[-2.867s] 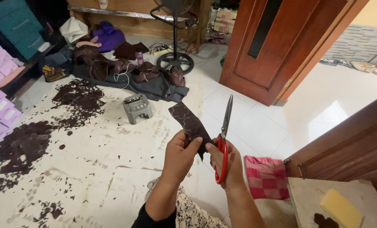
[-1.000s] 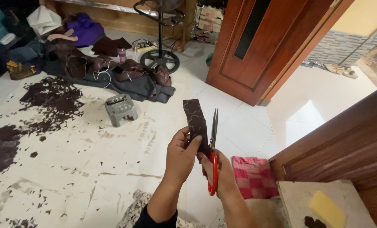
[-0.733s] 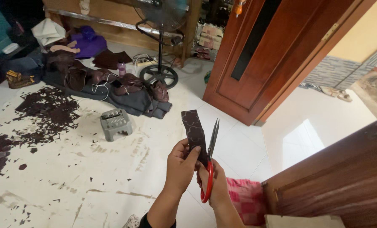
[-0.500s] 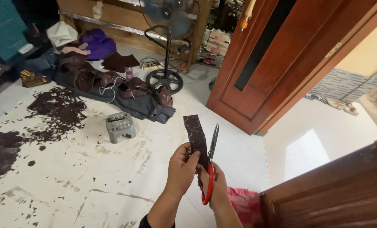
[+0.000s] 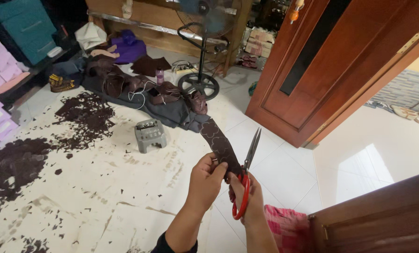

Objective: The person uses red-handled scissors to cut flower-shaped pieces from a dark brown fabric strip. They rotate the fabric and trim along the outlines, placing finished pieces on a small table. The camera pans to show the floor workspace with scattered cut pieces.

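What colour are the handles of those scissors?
Red, on the metal-bladed scissors in the right hand; the head view shows it clearly.

grey stool (image 5: 149, 134) | standing fan (image 5: 205, 47) | dark scraps (image 5: 85, 115), maybe leather | pink cloth (image 5: 289, 225)

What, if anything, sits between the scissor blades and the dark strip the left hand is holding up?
Nothing visible does. The left hand pinches the lower end of the dark brown strip, and the red-handled scissors in the right hand point up right beside its right edge, with only the pale floor tiles seen behind them.
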`<state>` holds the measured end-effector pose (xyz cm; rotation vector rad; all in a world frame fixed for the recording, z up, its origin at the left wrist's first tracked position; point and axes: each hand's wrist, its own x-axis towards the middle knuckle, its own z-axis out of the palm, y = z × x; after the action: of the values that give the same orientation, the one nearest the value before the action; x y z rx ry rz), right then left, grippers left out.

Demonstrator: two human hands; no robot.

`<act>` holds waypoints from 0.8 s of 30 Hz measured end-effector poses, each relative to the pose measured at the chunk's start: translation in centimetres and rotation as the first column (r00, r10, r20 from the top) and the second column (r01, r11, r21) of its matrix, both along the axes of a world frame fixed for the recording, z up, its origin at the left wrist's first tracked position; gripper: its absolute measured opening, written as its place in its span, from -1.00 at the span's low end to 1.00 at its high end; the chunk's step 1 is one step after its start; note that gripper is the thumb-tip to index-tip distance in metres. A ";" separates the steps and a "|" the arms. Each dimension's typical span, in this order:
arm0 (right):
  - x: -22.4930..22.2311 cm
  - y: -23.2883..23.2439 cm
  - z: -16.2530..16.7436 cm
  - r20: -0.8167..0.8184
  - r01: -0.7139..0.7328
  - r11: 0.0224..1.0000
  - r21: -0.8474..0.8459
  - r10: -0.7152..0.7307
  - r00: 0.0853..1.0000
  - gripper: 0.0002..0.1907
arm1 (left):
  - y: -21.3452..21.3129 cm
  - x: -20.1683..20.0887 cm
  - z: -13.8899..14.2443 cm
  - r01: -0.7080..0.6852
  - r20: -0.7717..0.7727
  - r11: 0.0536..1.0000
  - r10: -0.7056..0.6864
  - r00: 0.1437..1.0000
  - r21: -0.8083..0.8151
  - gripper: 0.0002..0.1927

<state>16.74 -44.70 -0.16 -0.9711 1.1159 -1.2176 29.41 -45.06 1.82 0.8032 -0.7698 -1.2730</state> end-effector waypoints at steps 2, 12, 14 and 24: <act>0.4 1.0 -0.3 -0.022 0.025 1.000 -0.012 -0.025 0.999 -0.81 | 0.5 0.8 -0.7 0.010 0.022 0.999 -0.010 1.000 -0.036 -0.77; 1.4 13.6 -2.2 -0.151 -0.089 0.996 0.025 0.091 0.984 -0.67 | 11.8 4.4 -2.1 -0.091 -0.105 0.991 0.081 0.991 -0.097 -0.80; 2.0 15.9 -2.5 -0.232 -0.149 0.988 0.046 0.156 0.960 -0.63 | 13.2 5.1 -1.7 -0.097 -0.151 0.990 0.082 0.985 -0.099 -0.80; 4.0 20.0 -3.3 -0.337 -0.302 0.950 -0.076 0.261 0.905 -0.53 | 16.3 6.0 -1.6 -0.125 -0.080 0.987 0.117 0.990 -0.098 -0.84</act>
<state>20.73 -24.67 -3.46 -1.4177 1.1100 -0.9195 35.40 -28.79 0.24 0.7055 -0.7100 -1.1391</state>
